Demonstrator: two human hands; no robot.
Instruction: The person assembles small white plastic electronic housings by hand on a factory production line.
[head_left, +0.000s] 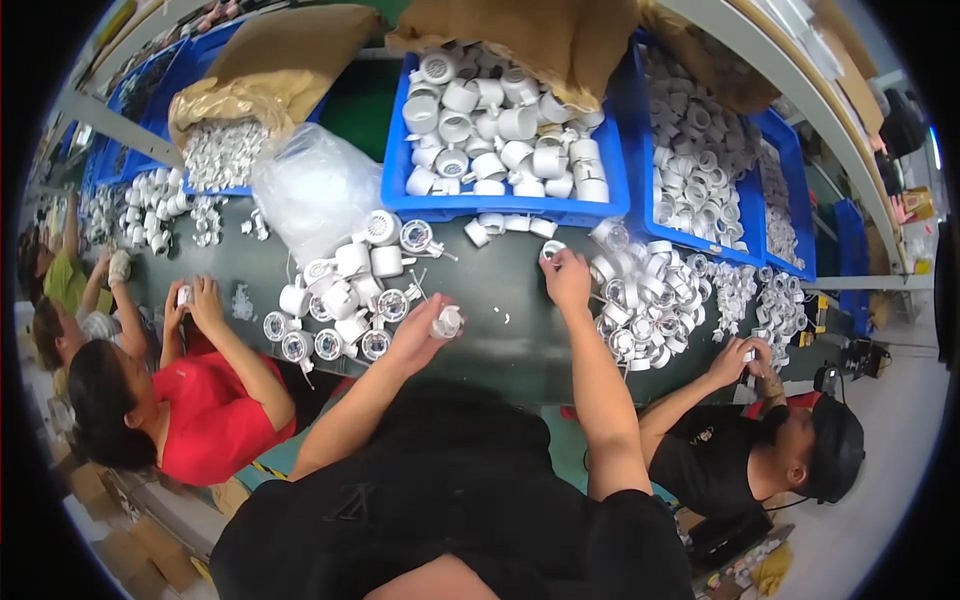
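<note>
My left hand (419, 334) is closed around a small round white plastic part (448, 321), held above the near side of the dark green table (490, 270). Farther off and to the right, the fingers of my right hand (568, 280) are closed on a white cup-shaped housing (551, 248). Beyond my left hand lies a heap of white housings (350, 295), several with shiny round inserts and thin stems. Close by on the right of my right hand is a pile of white ring-like parts (645, 305).
Blue bins (505, 207) full of white parts line the far side, with brown sacks (520, 40) over some. A clear plastic bag (315, 190) bulges at left. A person in red (225, 415) and a person in black (720, 450) work on either side of me.
</note>
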